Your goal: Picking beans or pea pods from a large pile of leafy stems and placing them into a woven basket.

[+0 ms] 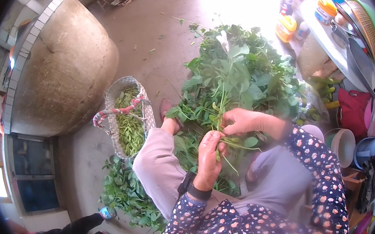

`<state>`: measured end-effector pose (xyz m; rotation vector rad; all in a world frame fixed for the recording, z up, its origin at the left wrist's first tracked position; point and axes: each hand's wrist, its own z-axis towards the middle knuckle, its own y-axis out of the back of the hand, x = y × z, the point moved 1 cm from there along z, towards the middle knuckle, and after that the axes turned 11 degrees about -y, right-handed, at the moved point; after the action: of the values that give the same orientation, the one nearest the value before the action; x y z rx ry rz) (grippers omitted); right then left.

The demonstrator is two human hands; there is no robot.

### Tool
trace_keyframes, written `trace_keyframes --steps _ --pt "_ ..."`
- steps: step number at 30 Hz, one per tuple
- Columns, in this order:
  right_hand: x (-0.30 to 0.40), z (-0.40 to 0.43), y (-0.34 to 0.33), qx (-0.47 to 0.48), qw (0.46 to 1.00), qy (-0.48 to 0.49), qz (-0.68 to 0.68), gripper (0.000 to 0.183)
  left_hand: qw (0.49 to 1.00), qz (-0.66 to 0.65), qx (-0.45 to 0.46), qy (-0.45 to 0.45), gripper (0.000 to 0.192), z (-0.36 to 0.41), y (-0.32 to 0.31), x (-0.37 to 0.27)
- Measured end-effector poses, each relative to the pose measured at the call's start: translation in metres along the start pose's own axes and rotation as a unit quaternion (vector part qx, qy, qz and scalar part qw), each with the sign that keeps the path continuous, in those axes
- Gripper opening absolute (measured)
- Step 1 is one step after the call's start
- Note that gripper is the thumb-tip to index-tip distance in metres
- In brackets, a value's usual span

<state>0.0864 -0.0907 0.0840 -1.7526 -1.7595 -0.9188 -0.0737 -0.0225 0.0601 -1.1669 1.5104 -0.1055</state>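
My left hand (210, 154) is closed around the lower stems of a leafy green bean plant (222, 92), with a green pod showing beside its fingers. Against its fingertips, my right hand (241, 121) pinches the same plant at the stem, its fingers bent. The plant's leaves point away from me over a large heap of similar leafy plants (254, 69). A woven basket (113, 138) holding many green pods (129, 130) stands to the left of my knee; its handle is wrapped in red cloth.
More leafy plants (127, 192) lie on the floor at left, near another person's legs (79, 227). A rounded earthen stove (65, 68) stands at upper left. On the right are a white table (323, 41) with baskets and pans, a yellow container (285, 28), bags and a bucket (367, 151).
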Motion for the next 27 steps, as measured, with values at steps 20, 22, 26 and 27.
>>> trace_keyframes --steps 20,22,26,27 --pt "-0.022 0.023 0.026 -0.325 0.772 0.094 -0.538 0.015 1.000 -0.009 -0.007 0.010 0.012 0.000 -0.002 0.001" --pt "-0.036 0.010 0.074 -0.417 0.733 0.060 -0.534 0.017 1.000 0.000 0.003 0.009 0.012 -0.009 0.001 -0.007" --pt "-0.013 -0.016 0.081 -0.303 0.948 0.093 0.016 0.021 1.000 0.000 -0.018 -0.016 0.015 -0.009 0.001 -0.004" --pt "-0.011 -0.017 0.075 -0.308 0.947 0.090 0.016 0.021 1.000 -0.002 -0.009 -0.017 0.016 -0.006 -0.001 -0.002"
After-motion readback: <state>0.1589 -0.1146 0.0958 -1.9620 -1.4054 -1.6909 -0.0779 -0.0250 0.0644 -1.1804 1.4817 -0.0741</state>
